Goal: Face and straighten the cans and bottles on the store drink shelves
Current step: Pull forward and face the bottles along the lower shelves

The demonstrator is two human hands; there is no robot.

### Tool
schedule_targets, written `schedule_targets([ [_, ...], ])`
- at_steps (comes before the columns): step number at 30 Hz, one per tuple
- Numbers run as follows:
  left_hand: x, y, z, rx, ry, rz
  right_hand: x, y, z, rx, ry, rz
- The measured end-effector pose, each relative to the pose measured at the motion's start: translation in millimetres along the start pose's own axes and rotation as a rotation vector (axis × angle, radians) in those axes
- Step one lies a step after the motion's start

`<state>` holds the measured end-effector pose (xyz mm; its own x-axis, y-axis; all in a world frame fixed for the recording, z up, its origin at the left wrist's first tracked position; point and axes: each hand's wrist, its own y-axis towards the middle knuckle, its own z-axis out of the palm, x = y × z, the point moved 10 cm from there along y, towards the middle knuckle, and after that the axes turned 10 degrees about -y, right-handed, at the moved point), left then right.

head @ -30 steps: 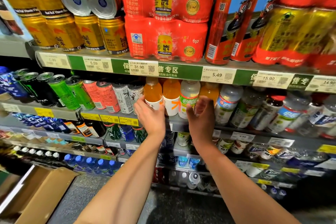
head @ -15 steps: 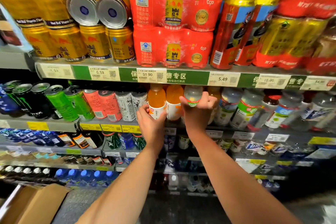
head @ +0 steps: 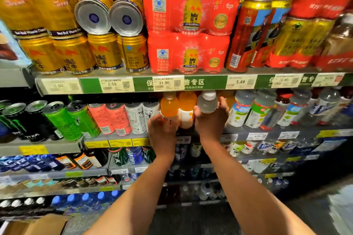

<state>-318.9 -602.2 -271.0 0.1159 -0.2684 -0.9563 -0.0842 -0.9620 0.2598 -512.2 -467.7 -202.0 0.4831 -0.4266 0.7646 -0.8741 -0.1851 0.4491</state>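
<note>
On the second shelf stand two orange drink bottles (head: 169,106) side by side. My left hand (head: 162,132) grips the lower body of the left orange bottle. Just right of them, my right hand (head: 211,120) holds a clear bottle with a white cap (head: 207,101) around its middle, fingers curled behind it. The clear bottle's label is hidden by my hand. Further clear and pale bottles (head: 257,110) with green and blue labels continue to the right.
Tall cans (head: 107,118) in green, black, pink and white fill the same shelf to the left. Above, gold cans (head: 107,51), red multipacks (head: 189,25) and price tags (head: 168,83) line the top shelf. Lower shelves hold more bottles. A cardboard box (head: 38,225) sits on the floor at the bottom left.
My right hand has closed around the clear white-capped bottle. The left hand stays on the left orange bottle. The camera view has shifted slightly upward.
</note>
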Motion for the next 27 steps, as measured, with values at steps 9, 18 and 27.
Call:
schedule_targets([
  [9,20.0,-2.2,-1.7,0.036,-0.054,-0.138,-15.4,-31.5,-2.3,0.116,0.109,0.124],
  [18,0.9,-18.8,20.5,0.091,-0.101,-0.061,-57.6,-41.4,-37.6,0.062,0.328,0.252],
  [27,-22.1,-54.8,119.4,0.31,-0.141,-0.072,-108.1,-18.7,-103.9,0.097,0.62,0.284],
])
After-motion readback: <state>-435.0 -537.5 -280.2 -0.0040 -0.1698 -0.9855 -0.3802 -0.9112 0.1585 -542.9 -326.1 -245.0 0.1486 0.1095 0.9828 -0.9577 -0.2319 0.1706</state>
